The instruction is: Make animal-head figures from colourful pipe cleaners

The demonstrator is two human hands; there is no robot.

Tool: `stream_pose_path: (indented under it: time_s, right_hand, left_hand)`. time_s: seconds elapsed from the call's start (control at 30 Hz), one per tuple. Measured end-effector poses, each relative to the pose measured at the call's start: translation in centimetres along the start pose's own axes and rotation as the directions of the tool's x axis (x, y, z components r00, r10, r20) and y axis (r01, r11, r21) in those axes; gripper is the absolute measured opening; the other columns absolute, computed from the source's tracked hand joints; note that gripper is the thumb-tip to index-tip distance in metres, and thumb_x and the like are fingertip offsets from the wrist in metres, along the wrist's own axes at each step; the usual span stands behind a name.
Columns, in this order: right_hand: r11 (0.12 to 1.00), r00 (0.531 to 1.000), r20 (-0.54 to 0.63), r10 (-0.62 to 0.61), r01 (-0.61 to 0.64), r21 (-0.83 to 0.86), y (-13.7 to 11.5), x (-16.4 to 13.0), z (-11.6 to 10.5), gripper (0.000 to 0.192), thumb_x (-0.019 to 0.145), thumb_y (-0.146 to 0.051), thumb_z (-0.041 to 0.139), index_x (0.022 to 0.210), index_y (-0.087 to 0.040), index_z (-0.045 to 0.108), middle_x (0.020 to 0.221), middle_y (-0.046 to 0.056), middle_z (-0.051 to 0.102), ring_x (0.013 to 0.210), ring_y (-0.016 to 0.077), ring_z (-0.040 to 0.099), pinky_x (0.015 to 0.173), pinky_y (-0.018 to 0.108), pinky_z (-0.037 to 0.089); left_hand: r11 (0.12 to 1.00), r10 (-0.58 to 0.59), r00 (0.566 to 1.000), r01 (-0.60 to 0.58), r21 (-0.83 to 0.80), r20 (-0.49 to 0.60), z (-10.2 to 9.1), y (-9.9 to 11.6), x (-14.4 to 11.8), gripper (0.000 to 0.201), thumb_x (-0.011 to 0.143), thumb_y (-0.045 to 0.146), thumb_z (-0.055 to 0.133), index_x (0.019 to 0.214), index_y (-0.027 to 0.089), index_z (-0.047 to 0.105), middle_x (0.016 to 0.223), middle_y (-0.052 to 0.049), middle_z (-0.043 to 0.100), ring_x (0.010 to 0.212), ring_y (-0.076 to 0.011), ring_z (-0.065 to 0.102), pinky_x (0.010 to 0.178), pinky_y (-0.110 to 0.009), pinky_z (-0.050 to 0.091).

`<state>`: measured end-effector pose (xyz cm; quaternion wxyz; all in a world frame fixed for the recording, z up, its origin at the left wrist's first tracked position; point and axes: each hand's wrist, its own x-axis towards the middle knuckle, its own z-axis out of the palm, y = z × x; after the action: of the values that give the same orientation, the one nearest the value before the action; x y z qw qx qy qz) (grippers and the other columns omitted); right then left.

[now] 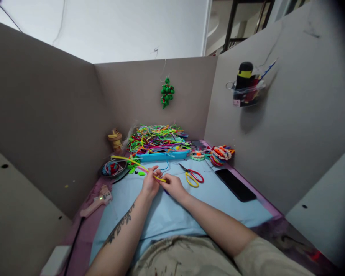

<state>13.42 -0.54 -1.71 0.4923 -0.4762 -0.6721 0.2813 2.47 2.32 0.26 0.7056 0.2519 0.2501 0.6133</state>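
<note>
My left hand is closed around a long yellow pipe cleaner, whose free length stretches out to the left. A shorter pink strand lies alongside it by the fingers. The thumb and fingers of my right hand pinch the yellow pipe cleaner near its other end, close to the left hand. Something small and purple shows partly below the right hand. To the right lie scissors with one red and one yellow handle, apart from both hands.
A blue tray heaped with colourful pipe cleaners stands at the back. Left are a bowl, green pieces and a pink glue gun. A black phone and woven pieces lie right. Grey partitions enclose the table.
</note>
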Motion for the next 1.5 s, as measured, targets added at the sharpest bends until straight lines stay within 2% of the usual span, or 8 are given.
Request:
stream_pose_path:
  time_s: [0.13, 0.23, 0.43, 0.6, 0.97, 1.23, 1.37, 1.5]
  right_hand:
    - [0.978, 0.996, 0.076, 0.045, -0.06, 0.201, 0.5, 0.1, 0.2, 0.019, 0.069, -0.031, 0.062, 0.081, -0.017, 0.06, 0.072, 0.0, 0.062, 0.064, 0.0127, 0.054, 0.059, 0.023, 0.04]
    - [0.902, 0.974, 0.2, 0.104, -0.177, 0.393, 0.2, 0.1, 0.3, 0.027, 0.071, -0.039, 0.06, 0.086, -0.016, 0.059, 0.072, 0.001, 0.061, 0.062, 0.0118, 0.056, 0.055, 0.022, 0.042]
    - [0.654, 0.837, 0.494, 0.234, -0.512, 0.557, -0.2, 0.3, -0.5, 0.032, 0.07, -0.044, 0.063, 0.071, -0.013, 0.059, 0.064, 0.002, 0.06, 0.051, 0.0077, 0.055, 0.048, 0.018, 0.043]
    - [0.524, 0.762, 0.612, 0.211, -0.617, 0.587, 0.2, 0.3, -1.2, 0.031, 0.064, -0.038, 0.071, 0.077, -0.012, 0.06, 0.062, 0.001, 0.06, 0.048, 0.0055, 0.053, 0.044, 0.015, 0.04]
    - [0.713, 0.815, 0.563, 0.135, -0.474, 0.516, -0.1, -0.1, -0.6, 0.033, 0.071, -0.046, 0.06, 0.075, -0.013, 0.059, 0.051, -0.002, 0.057, 0.039, 0.0055, 0.048, 0.038, 0.016, 0.035]
    - [0.735, 0.882, 0.392, 0.261, -0.445, 0.512, -0.1, 0.2, -0.4, 0.032, 0.07, -0.046, 0.059, 0.074, -0.013, 0.057, 0.049, -0.004, 0.055, 0.036, 0.0045, 0.044, 0.035, 0.015, 0.03]
    - [0.831, 0.892, 0.386, 0.236, -0.391, 0.396, -0.1, 0.2, -0.4, 0.034, 0.072, -0.047, 0.055, 0.066, -0.014, 0.056, 0.051, -0.002, 0.055, 0.039, 0.0063, 0.045, 0.038, 0.018, 0.033]
    - [0.929, 0.986, 0.107, 0.126, -0.155, 0.337, -0.4, 0.7, -1.5, 0.031, 0.072, -0.046, 0.057, 0.072, -0.015, 0.059, 0.058, -0.002, 0.054, 0.049, 0.0077, 0.046, 0.046, 0.02, 0.036]
  left_hand:
    - [0.989, 0.104, 0.994, -0.105, 0.104, 0.016, -0.4, 0.1, 0.3, 0.026, 0.083, 0.04, 0.047, 0.086, 0.015, 0.054, 0.06, 0.0, 0.055, 0.054, -0.0098, 0.052, 0.055, -0.022, 0.041]
    - [0.972, 0.118, 0.992, -0.125, 0.197, 0.047, -0.6, 0.2, 0.3, 0.029, 0.081, 0.042, 0.049, 0.09, 0.015, 0.056, 0.069, -0.003, 0.06, 0.066, -0.0125, 0.057, 0.06, -0.023, 0.043]
    - [0.967, 0.06, 0.987, -0.094, 0.237, 0.146, -0.2, 0.2, -0.2, 0.03, 0.08, 0.044, 0.049, 0.088, 0.016, 0.056, 0.078, -0.006, 0.062, 0.077, -0.0152, 0.059, 0.067, -0.025, 0.044]
    - [0.976, 0.011, 0.985, -0.048, 0.211, 0.173, 0.5, 0.3, -0.8, 0.03, 0.08, 0.045, 0.048, 0.086, 0.016, 0.056, 0.078, -0.006, 0.062, 0.078, -0.0161, 0.06, 0.073, -0.028, 0.045]
    - [0.991, -0.123, 0.988, 0.117, 0.064, 0.095, 0.8, 0.9, -1.1, 0.027, 0.081, 0.041, 0.05, 0.081, 0.014, 0.057, 0.072, -0.005, 0.06, 0.069, -0.0143, 0.061, 0.066, -0.026, 0.048]
    - [0.993, -0.025, 0.995, 0.014, 0.113, 0.1, 0.5, 1.2, -1.2, 0.023, 0.074, 0.03, 0.063, 0.091, 0.017, 0.055, 0.076, -0.002, 0.06, 0.073, -0.0153, 0.061, 0.063, -0.027, 0.049]
    - [0.993, 0.004, 0.982, -0.027, 0.116, 0.191, 0.6, 1.1, -1.2, 0.021, 0.076, 0.033, 0.06, 0.088, 0.017, 0.053, 0.058, 0.005, 0.048, 0.054, -0.0083, 0.052, 0.052, -0.02, 0.044]
    - [0.979, -0.002, 0.978, -0.04, 0.2, 0.206, 0.2, 1.6, -1.0, 0.022, 0.077, 0.036, 0.059, 0.076, 0.015, 0.051, 0.047, 0.009, 0.032, 0.037, -0.0026, 0.03, 0.039, -0.014, 0.027]
